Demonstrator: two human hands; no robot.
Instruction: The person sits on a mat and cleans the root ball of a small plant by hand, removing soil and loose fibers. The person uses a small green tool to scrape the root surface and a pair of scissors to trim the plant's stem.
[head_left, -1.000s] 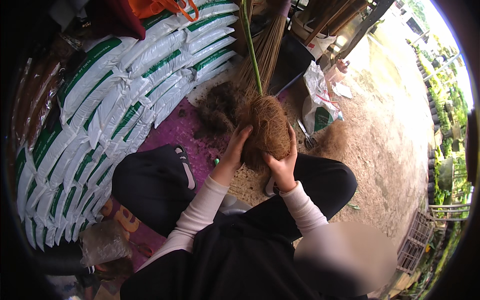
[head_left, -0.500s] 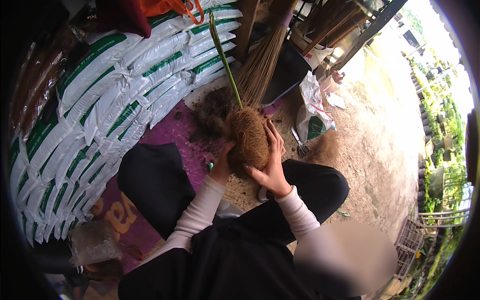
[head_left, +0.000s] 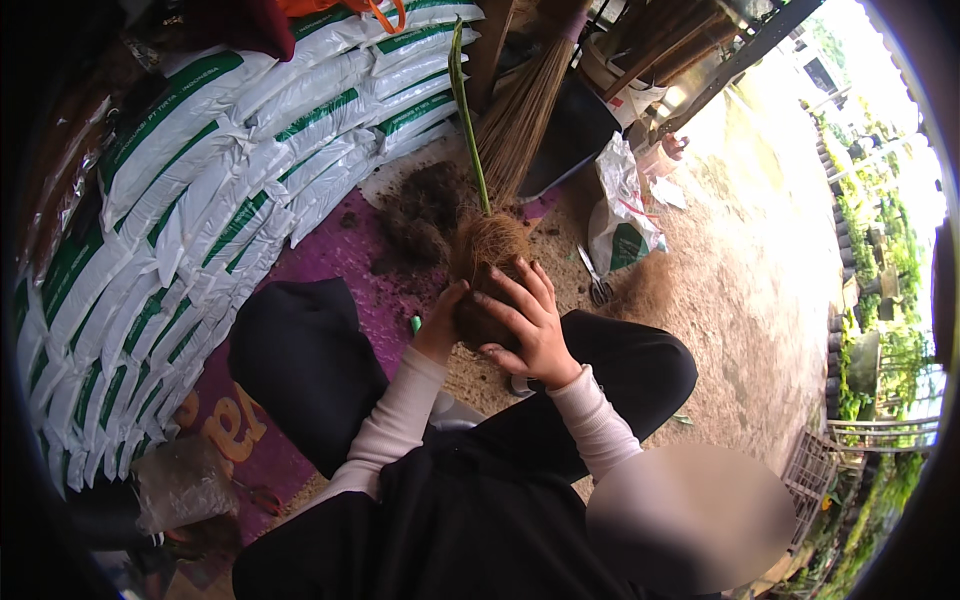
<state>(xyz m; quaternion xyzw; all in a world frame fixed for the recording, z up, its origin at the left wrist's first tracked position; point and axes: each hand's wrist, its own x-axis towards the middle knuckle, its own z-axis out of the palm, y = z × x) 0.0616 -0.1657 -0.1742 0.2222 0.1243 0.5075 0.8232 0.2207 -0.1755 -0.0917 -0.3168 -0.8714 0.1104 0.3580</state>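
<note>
Between my hands is a plant ball wrapped in brown coconut fibre, with one long green leaf rising from its far end. My left hand grips the ball's left side, its fingers mostly hidden beneath. Across the near right part lies my right hand, fingers spread over the fibre and pressing on it. Dark soil shows on the right fingertips. Just beyond the ball, a heap of dark soil and loose fibre rests on the purple sheet.
Stacked white and green bags fill the left. A twig broom and black dustpan stand beyond the soil. To the right are scissors, a plastic bag and loose brown fibre. A clear plastic bag lies lower left.
My right hand has moved from the ball's right side to over its near top, fingers spreading across the fibre. The left hand keeps its hold. The leaf now leans less to the left.
</note>
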